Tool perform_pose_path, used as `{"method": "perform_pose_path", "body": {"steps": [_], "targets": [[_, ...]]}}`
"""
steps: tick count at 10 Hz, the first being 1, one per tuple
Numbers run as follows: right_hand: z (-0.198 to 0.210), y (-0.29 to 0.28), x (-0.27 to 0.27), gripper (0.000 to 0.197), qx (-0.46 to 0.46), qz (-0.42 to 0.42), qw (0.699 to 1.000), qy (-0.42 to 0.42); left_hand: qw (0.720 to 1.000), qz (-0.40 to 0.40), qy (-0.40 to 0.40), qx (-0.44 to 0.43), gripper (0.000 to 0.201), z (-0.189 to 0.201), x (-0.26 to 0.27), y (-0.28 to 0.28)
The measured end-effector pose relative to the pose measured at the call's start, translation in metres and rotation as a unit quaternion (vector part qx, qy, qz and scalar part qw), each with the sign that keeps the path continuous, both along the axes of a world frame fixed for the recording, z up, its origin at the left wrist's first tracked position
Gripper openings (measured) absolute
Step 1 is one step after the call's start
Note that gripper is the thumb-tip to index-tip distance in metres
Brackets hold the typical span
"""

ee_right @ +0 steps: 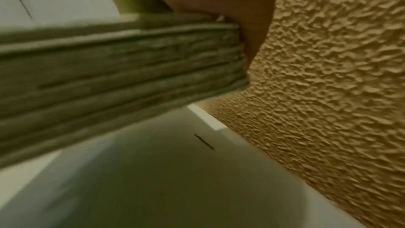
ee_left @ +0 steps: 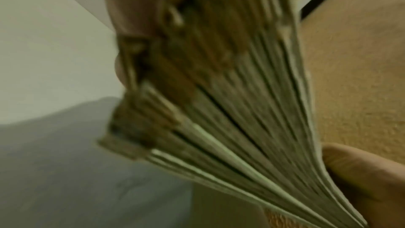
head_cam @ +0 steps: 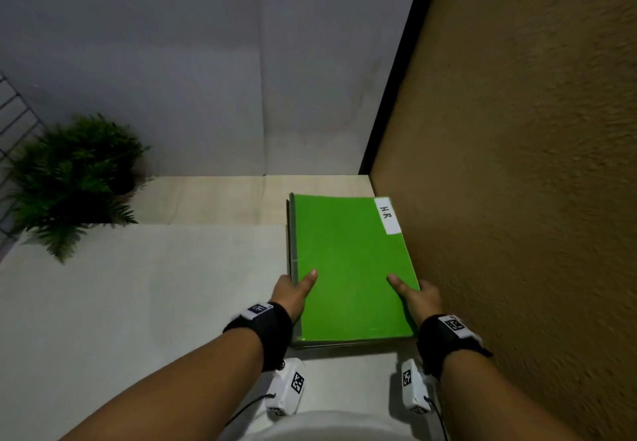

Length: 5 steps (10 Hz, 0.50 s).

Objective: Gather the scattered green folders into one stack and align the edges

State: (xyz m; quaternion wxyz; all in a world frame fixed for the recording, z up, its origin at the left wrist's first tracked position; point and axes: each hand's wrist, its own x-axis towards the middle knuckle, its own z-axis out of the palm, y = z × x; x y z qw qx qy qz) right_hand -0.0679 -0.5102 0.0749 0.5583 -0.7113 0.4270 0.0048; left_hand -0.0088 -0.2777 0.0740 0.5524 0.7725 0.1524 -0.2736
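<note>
A stack of green folders (head_cam: 348, 264) is held over the right side of the white table (head_cam: 138, 295), close to the brown wall. The top folder carries a white label (head_cam: 387, 215) reading "H.R". My left hand (head_cam: 294, 290) grips the stack's left edge, thumb on top and fingers hidden beneath. My right hand (head_cam: 415, 294) grips the right edge the same way. In the left wrist view the layered folder edges (ee_left: 230, 110) fan out, blurred. In the right wrist view the stack's side (ee_right: 120, 79) hangs above the table.
A brown textured wall (head_cam: 517, 164) runs along the right, right beside the stack. A potted fern (head_cam: 76, 178) stands at the back left next to a wire rack (head_cam: 13, 123). A grey wall (head_cam: 206, 61) closes the back.
</note>
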Motion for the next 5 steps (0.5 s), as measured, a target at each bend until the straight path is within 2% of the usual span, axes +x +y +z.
{"method": "perform_pose_path", "body": {"steps": [1,2,3,4,5], "targets": [[-0.032,-0.016,-0.005,0.078,-0.036,0.012,0.999,0.034,0.997,-0.036,0.051,0.040,0.075,-0.022,-0.003,-0.010],[-0.058,-0.024,-0.009,0.062,-0.074,0.089,0.989,0.089,0.988,-0.120,0.066,0.066,0.078,-0.043,0.001,-0.008],[-0.080,-0.028,-0.009,0.055,-0.134,0.164,0.968,0.131,0.983,-0.167,0.052,0.056,0.093,-0.142,0.022,0.002],[-0.067,-0.016,-0.009,0.063,-0.214,0.184,0.946,0.158,0.984,-0.161,0.064,0.028,0.077,-0.106,0.013,0.005],[-0.037,0.001,0.001,0.066,-0.251,0.170,0.945,0.119,0.993,-0.101,0.050,0.018,0.078,-0.048,-0.002,0.012]]}}
